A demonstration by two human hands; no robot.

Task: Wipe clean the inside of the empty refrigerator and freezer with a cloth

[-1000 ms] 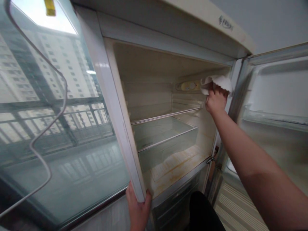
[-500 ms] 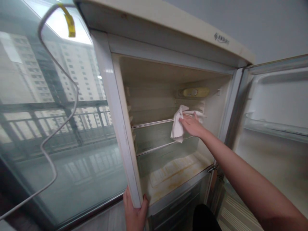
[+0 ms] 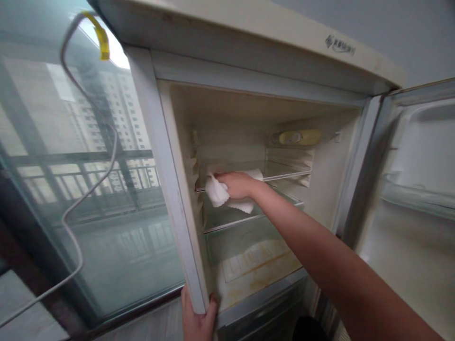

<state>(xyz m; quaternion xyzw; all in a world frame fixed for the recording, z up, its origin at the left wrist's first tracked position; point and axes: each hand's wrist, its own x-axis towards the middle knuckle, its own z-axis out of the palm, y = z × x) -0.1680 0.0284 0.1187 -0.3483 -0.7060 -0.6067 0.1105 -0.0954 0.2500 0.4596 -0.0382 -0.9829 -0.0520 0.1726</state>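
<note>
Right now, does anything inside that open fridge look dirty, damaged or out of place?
Yes. The fridge floor carries yellow-brown stains. A grey cable with yellow tape hangs loose beside the fridge. The right hand presses a white cloth on the upper shelf; the left hand grips the frame.

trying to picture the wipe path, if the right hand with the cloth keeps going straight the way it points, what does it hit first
The right hand points left along the upper glass shelf, holding the white cloth. Straight on, it would probably meet the fridge's ribbed left inner wall first, though depth is hard to judge.
</note>
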